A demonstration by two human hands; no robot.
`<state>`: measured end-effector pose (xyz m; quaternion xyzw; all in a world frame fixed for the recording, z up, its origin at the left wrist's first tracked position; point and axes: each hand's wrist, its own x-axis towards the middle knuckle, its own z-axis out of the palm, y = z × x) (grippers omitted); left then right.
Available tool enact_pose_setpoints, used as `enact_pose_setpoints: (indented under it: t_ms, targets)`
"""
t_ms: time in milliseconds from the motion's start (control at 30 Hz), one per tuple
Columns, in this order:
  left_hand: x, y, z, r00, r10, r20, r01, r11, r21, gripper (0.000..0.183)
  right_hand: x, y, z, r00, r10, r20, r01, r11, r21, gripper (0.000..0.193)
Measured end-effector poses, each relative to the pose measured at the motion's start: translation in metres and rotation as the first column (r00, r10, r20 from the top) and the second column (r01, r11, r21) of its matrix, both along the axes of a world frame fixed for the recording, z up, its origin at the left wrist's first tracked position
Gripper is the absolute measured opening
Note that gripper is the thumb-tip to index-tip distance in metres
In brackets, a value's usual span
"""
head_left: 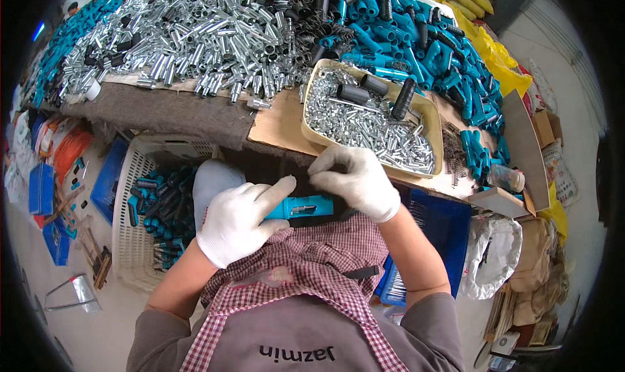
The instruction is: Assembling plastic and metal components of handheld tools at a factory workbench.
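Observation:
My left hand point(236, 221), in a white glove, is closed round one end of a teal plastic handle-shaped housing point(321, 205) held sideways above my lap. A small metal piece point(303, 210) shows in a slot on the housing's side. Just above its free end is my right hand point(359, 182), gloved too, with thumb and fingertips pinched together. Whatever is between those fingertips is hidden or too small to name. Beyond my right hand stands a cream tray point(437, 136) of small metal pins and fittings, with several black ribbed sleeves point(404, 98) on top.
Piled metal tubes point(215, 36) cover the table's far left; teal housings point(390, 30) are heaped at the far right. A white basket point(124, 222) of teal-and-black pieces is by my left arm. Under the table's right side sits a blue crate point(446, 242). A white sack point(493, 258) stands farther right.

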<state>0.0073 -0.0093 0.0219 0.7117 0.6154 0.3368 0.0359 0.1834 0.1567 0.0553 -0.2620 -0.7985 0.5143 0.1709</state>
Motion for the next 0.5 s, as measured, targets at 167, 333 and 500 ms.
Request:
enact_pose_setpoints:
  t_ms: [167,333,500]
  targets:
    - [0.001,0.003,-0.001,0.998,-0.012,-0.056,0.011,1.000,-0.002,0.074,-0.009,-0.026,-0.027,0.996,0.086,-0.036,-0.088,0.994,-0.062,0.010]
    - [-0.004,0.000,-0.009,0.993,-0.001,-0.118,-0.006,0.998,-0.061,0.076,-0.002,-0.043,-0.050,0.987,0.111,-0.118,-0.060,0.926,0.372,0.021]
    - [-0.003,-0.003,-0.009,0.995,-0.026,-0.095,0.013,0.989,-0.145,0.076,0.009,-0.053,-0.054,0.992,0.126,-0.031,-0.093,0.857,0.507,0.048]
